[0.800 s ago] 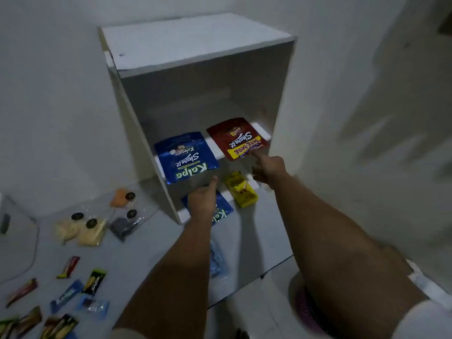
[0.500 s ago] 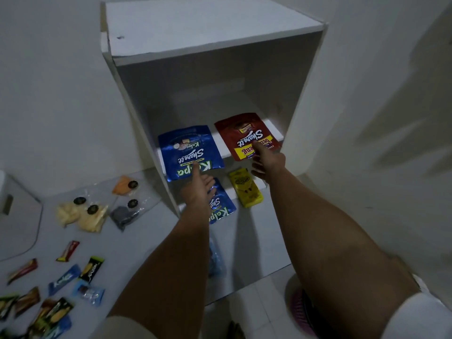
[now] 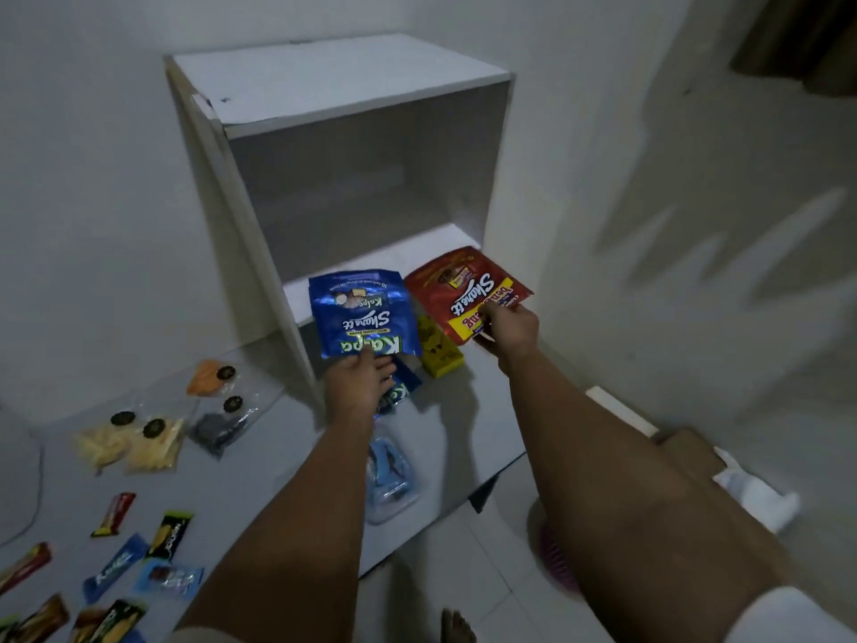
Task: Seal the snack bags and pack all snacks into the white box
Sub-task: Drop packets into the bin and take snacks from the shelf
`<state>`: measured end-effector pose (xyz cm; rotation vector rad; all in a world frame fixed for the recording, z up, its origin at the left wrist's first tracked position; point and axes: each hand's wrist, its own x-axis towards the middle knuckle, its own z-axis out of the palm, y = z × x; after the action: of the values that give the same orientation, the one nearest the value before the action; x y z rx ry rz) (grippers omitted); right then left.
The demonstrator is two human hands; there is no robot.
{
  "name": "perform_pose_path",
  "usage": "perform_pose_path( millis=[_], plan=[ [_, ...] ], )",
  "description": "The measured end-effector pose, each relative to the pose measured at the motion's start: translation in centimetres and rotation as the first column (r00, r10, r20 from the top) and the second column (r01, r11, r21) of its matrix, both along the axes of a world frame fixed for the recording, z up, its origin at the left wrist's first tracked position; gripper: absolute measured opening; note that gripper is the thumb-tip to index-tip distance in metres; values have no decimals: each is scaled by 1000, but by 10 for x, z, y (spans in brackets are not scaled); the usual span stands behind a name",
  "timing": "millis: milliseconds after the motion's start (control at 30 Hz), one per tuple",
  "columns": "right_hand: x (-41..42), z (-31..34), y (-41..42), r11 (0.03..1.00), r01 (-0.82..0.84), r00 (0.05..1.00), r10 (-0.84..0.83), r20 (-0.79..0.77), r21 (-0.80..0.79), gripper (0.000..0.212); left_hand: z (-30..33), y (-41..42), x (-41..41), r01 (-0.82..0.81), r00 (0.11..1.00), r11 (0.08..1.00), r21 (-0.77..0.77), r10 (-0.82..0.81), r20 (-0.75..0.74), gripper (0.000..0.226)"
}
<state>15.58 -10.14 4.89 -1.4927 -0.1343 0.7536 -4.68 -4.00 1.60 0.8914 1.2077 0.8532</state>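
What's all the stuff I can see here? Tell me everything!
White box: 1, white, open front, standing on the table by the wall.
Blue snack bag: 1, blue, at the box's shelf edge, held by the left hand.
Red snack bag: 1, red and yellow, right of the blue one, held by the right hand.
Yellow packet: 1, yellow, below the red bag.
Clear zip bags: about 4, holding yellow, orange and dark snacks, left on the table.
Small wrapped bars: several, mixed colours, bottom left.
Table: 1, grey.
Left hand: 1.
Right hand: 1.
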Motion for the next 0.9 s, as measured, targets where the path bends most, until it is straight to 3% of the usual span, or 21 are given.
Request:
perform_pose_path(
  millis=[67,167,267,400,533,700,900],
  plan=[
    [-11,1,-39,997,72,995,-71,69,-9,10,-4,-22,-16,158,977,982,104,-139,-165,28],
    [-26,3,-100,983,174,962,-155,224,-66,27,6,-63,-36,415,833,860,297,-228,-504,40],
    [-43,2,-159,960,216,900,-125,418,-178,26,7,-103,-43,522,783,780,345,-278,-556,48],
    [-57,-8,-236,854,260,799,72,598,-451,12,-3,-148,-29,659,687,681,319,-372,-624,42],
    [-64,-23,-308,752,302,822,106,560,-586,22,-12,-196,-10,820,515,515,250,-472,-715,38],
    [-70,-54,-386,677,296,898,42,437,-674,25,-42,-244,24,913,355,383,141,-575,-737,40],
    [-42,-108,-447,587,244,953,3,304,-772,31,-99,-283,78,952,228,306,20,-663,-713,45]
  ],
)
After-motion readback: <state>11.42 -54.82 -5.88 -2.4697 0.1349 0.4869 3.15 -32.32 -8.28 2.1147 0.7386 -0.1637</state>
